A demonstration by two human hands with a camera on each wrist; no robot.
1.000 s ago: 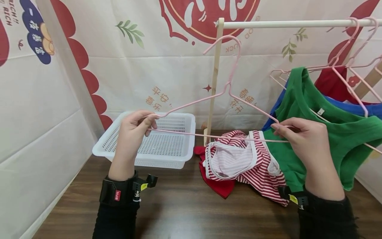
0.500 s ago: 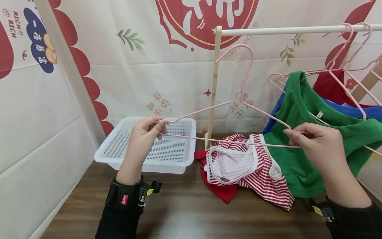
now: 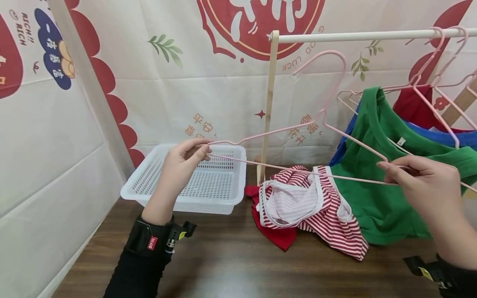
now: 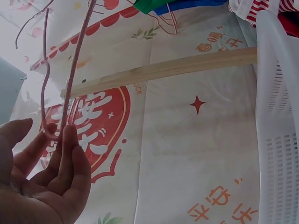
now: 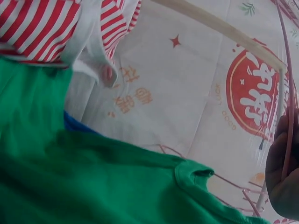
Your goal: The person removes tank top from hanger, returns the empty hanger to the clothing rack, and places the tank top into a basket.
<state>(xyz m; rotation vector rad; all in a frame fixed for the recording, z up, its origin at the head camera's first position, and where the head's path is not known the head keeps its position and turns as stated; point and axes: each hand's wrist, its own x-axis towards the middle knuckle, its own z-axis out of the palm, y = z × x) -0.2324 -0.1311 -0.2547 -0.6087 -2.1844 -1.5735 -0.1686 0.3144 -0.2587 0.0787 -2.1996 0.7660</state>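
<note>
A pink hanger (image 3: pixel 273 167), with no garment on it, is held up in the air between both hands, its hook toward the rack. My left hand (image 3: pixel 183 164) holds its left corner in front of the white basket. In the left wrist view, the fingers of the left hand (image 4: pixel 53 172) curl about the looped end of the wire. The right corner is gripped by my right hand (image 3: pixel 428 182), in front of the green tank top (image 3: pixel 387 203). Only part of the right hand (image 5: pixel 282 163) shows at the edge of the right wrist view.
A white plastic basket (image 3: pixel 238 198) stands on the wooden table (image 3: pixel 223 256). A red-and-white striped garment (image 3: pixel 335 231) lies over a red cloth (image 3: pixel 283 239). On the right, green, blue and red garments hang from pink hangers on a rack with a white rail (image 3: pixel 354 36).
Both hands have carried the hanger to the right; its hook has moved from left of the rack post's top to right of it. The clothes and basket stay put.
</note>
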